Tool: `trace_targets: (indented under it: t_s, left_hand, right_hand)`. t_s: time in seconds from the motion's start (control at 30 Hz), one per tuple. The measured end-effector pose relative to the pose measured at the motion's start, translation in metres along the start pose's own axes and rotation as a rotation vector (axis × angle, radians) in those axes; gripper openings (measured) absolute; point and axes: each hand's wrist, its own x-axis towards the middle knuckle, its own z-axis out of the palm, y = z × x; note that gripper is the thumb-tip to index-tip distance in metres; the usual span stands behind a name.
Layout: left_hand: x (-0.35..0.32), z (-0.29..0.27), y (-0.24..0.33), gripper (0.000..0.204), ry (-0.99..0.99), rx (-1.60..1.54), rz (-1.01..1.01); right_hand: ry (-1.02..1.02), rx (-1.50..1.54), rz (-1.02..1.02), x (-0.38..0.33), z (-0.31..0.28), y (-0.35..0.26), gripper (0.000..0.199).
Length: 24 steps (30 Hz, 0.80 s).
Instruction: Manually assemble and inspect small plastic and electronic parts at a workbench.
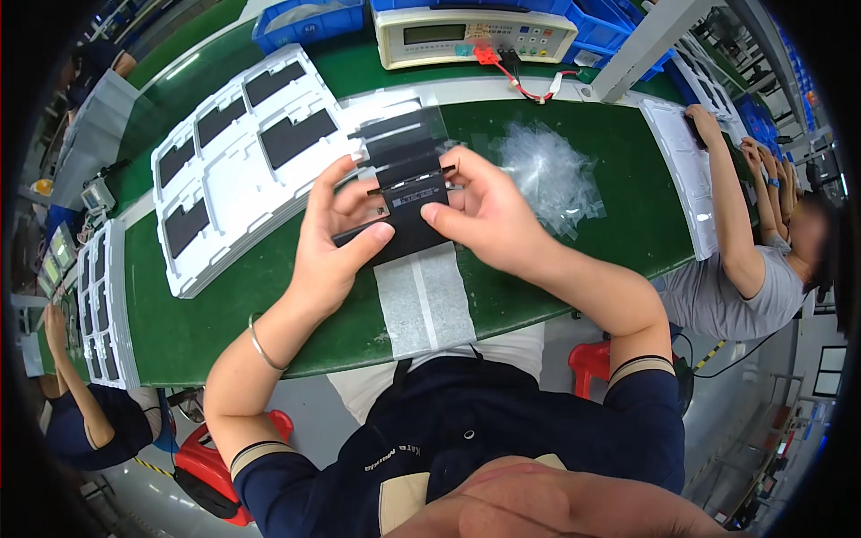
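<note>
Both hands hold a flat black battery pack (418, 215) above the green table. My left hand (334, 255) grips its left side, thumb on top and the other fingers curled behind. On the opposite side my right hand (498, 220) pinches it, with the thumb pressed on the face. A small label shows on the pack's upper part. Just beyond it lie more dark flat pieces (395, 143) with clear film over them; how they are joined is hard to tell. Beneath the hands, a whitish cloth-like sheet (426, 300) reaches the table's near edge.
At left stands a stack of white moulded trays (233, 193) with black flat packs in the recesses. A heap of clear film pieces (549, 175) lies at right. A bench meter (475, 40) with red leads and blue bins (309, 22) line the back. Co-workers sit on both sides.
</note>
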Motion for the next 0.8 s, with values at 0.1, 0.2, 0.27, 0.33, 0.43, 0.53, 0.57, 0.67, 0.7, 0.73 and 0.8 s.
trace_targets:
  t_s: [0.1,0.2,0.27,0.33,0.43,0.53,0.57,0.67,0.7,0.73,0.8]
  left_hand:
    - [-0.007,-0.007,-0.012,0.069,0.046,0.006,-0.058]
    - [-0.008,-0.008,-0.017,0.07,0.028,-0.018,-0.076]
    - [-0.011,-0.008,-0.019,0.07,0.012,0.007,-0.083]
    - [-0.014,-0.007,-0.018,0.069,0.009,0.052,-0.079]
    - [-0.013,-0.005,-0.02,0.067,0.033,0.13,-0.086]
    - [-0.013,-0.011,-0.023,0.065,0.079,0.166,-0.145]
    - [-0.012,-0.011,-0.021,0.065,0.115,0.114,-0.156]
    - [-0.007,-0.012,-0.02,0.063,0.176,0.0,-0.114]
    - [-0.007,-0.014,-0.02,0.062,0.188,-0.02,-0.092]
    - [-0.006,-0.013,-0.019,0.061,0.2,-0.04,-0.069]
    - [-0.007,-0.016,-0.018,0.058,0.24,-0.044,-0.029]
  right_hand:
    - [-0.008,-0.034,-0.035,-0.003,-0.004,0.017,0.023]
    - [0.007,-0.079,-0.025,-0.007,-0.015,0.02,0.022]
    - [0.091,-0.101,-0.025,-0.004,-0.018,0.019,0.013]
    - [0.101,-0.277,-0.041,0.0,-0.026,0.018,0.016]
    - [0.021,-0.322,-0.069,-0.002,-0.033,0.011,0.014]
    - [-0.02,-0.064,-0.003,-0.005,-0.03,0.0,0.012]
    - [-0.101,-0.072,0.05,-0.005,-0.032,-0.003,0.013]
    - [-0.378,-0.249,0.242,-0.002,-0.043,-0.007,0.015]
    - [-0.484,-0.432,0.306,0.0,-0.044,-0.013,0.015]
    - [-0.496,-0.615,0.303,-0.001,-0.043,-0.013,0.015]
    - [-0.43,-0.942,0.198,-0.002,-0.038,-0.009,0.018]
